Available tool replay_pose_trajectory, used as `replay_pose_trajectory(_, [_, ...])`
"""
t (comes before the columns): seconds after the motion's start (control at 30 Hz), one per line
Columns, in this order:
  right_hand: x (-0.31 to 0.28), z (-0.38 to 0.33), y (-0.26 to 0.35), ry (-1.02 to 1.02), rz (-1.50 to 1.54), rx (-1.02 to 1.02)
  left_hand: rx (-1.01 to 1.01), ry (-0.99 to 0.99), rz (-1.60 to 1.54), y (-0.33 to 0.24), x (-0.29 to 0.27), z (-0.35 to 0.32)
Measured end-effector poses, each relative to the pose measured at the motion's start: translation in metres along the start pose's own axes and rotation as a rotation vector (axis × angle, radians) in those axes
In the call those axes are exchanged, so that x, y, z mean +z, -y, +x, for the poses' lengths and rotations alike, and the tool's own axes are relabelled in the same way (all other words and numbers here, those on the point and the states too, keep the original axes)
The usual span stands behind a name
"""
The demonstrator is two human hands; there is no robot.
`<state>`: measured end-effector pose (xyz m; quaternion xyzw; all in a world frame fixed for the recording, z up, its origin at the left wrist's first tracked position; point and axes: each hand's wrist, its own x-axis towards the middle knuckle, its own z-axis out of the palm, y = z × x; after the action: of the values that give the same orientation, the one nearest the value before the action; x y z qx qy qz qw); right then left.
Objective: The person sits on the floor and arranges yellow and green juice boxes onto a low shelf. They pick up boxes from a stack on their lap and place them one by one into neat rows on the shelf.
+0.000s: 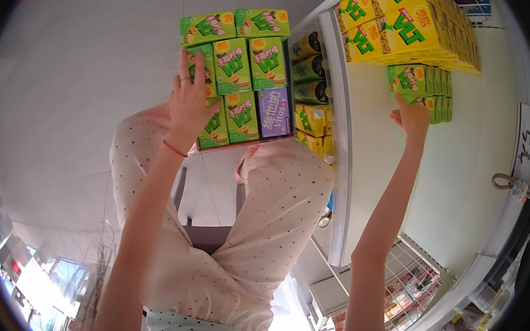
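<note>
Against our lap, we steady a tray of green drink cartons [237, 80] with our left hand [189, 108] spread flat on its side, while our right hand [412, 118], arm outstretched, fingers closed, presses a green carton [413, 79] into the shelf [392, 193] row, so stocking seems midway.

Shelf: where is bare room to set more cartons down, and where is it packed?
The white shelf is bare from the small green cartons at the right hand back to its front edge. It is crowded at the far end with yellow cartons. The left hand steadies a full stack of cartons.
</note>
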<state>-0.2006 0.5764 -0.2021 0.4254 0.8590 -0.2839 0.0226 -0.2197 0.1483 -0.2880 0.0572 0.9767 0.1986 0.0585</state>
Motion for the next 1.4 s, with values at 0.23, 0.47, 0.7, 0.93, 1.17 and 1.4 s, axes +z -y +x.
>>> replay_pose_trajectory(0.23, [0.034, -0.105, 0.006, 0.059, 0.376, -0.143, -0.039, -0.198, -0.047, 0.003, 0.014, 0.007])
replay_pose_trajectory(0.47, [0.067, -0.167, 0.01, 0.26, 0.469, -0.147, -0.12, -0.122, -0.25, 0.001, 0.011, -0.004])
replay_pose_trajectory(0.7, [0.069, -0.205, 0.034, 0.44, 0.41, -0.421, -0.44, 0.051, -1.091, -0.003, -0.024, -0.055])
replay_pose_trajectory(0.93, [0.095, -0.244, 0.047, 0.516, 0.237, -0.941, -0.537, 0.722, -1.957, -0.05, -0.079, -0.103])
replay_pose_trajectory(1.17, [0.085, -0.246, 0.008, 0.397, 0.468, -0.828, -0.316, 0.911, -1.585, -0.09, -0.054, -0.097])
replay_pose_trajectory(1.4, [0.054, -0.211, -0.047, -0.025, 0.447, -0.64, 0.074, 0.875, -1.076, -0.122, -0.045, -0.082])
